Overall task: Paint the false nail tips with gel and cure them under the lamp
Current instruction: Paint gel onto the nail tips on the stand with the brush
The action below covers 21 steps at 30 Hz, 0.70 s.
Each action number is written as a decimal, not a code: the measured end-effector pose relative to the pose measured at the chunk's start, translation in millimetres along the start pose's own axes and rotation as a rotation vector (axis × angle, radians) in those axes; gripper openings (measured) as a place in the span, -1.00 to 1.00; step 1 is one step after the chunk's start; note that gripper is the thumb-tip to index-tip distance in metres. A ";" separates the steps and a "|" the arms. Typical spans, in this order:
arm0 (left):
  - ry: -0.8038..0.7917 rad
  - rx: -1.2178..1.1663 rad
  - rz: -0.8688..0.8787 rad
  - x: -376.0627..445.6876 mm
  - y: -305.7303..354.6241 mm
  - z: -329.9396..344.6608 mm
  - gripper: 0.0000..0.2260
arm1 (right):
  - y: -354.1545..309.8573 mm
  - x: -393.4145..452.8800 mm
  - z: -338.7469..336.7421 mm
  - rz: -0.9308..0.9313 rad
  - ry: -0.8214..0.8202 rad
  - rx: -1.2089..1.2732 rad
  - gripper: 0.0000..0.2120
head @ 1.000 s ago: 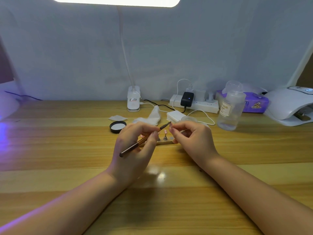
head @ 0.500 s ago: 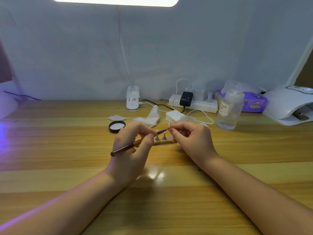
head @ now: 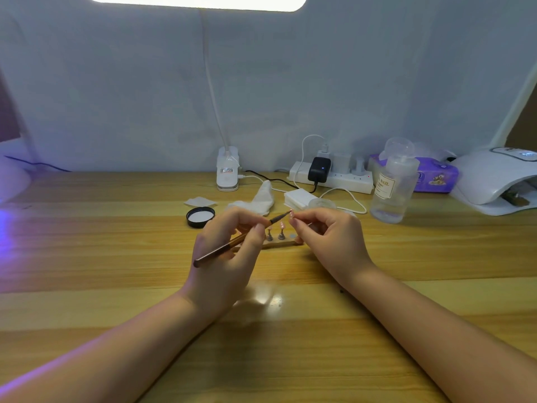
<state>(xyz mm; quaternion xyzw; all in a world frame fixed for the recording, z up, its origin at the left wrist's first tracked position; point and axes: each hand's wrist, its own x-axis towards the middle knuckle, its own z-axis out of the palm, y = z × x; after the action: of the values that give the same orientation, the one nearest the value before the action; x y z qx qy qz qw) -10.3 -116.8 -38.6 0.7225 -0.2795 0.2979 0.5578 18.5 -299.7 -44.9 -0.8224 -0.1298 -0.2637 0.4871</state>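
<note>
the left hand (head: 223, 257) has its grip closed round a slim brown-handled gel brush (head: 241, 238), bristle end pointing up and right. the right hand (head: 328, 237) pinches a small pale pink false nail tip (head: 291, 215) between thumb and forefinger, and the brush tip meets it just above the light wooden counter (head: 116, 257). below, between the hands, a short wooden strip (head: 279, 244) carries two more tips on little grey stands (head: 281, 234). the white curing lamp (head: 494, 178) sits at the far right, well apart, with a clear plastic pump bottle (head: 392, 187) nearer. a black round lid (head: 200, 216) lies left of the hands.
</note>
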 end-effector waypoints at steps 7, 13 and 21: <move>-0.042 0.039 -0.042 0.4 -3.6 0.1 -0.89 | -0.6 -0.3 0.1 -0.005 -0.010 -0.020 -0.91; -0.017 0.010 -0.031 0.0 0.5 -1.0 -0.91 | -0.1 -0.4 0.2 0.007 -0.007 -0.007 -0.91; -0.045 0.031 -0.055 0.7 -1.9 2.3 -0.85 | -0.2 0.3 -0.5 -0.016 -0.002 -0.057 -0.91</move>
<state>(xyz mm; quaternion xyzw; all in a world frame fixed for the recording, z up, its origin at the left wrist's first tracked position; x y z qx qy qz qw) -8.2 -118.7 -39.7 0.7449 -0.2676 0.2704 0.5480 18.5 -300.0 -44.5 -0.8352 -0.1295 -0.2704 0.4610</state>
